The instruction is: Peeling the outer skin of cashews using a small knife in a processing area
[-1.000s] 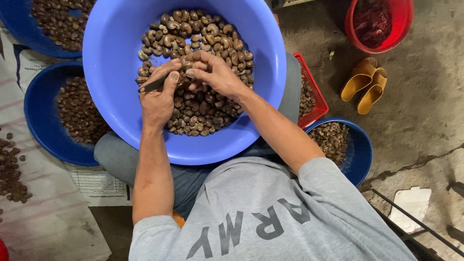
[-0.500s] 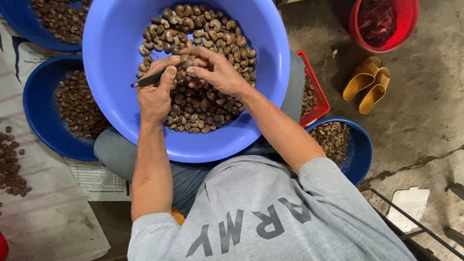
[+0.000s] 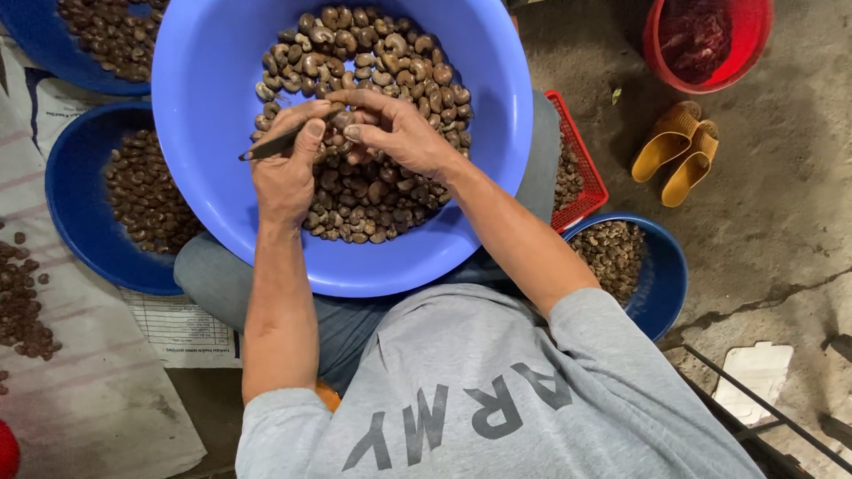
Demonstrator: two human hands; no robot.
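Note:
A large light-blue basin (image 3: 204, 80) rests on my lap and holds a heap of brown cashew nuts (image 3: 373, 62). Over the heap, my left hand (image 3: 286, 173) grips a thin dark pick (image 3: 275, 144) whose free end points left. My right hand (image 3: 399, 137) pinches one nut (image 3: 342, 120) between thumb and fingers, right at the pick's working end. The two hands touch at their fingertips above the middle of the basin.
Two dark-blue basins of nuts sit at the left (image 3: 75, 222) and top left (image 3: 35, 53), a third at the right (image 3: 661, 275). A red basket (image 3: 581, 168) lies beside my knee. A red bucket (image 3: 750, 53) and yellow sandals (image 3: 679, 151) stand on the concrete. Loose nuts (image 3: 22, 302) lie on a sack.
Both hands have shifted slightly up over the heap, and the pick's free end has swung further left. The grip on the pick and the nut is unchanged.

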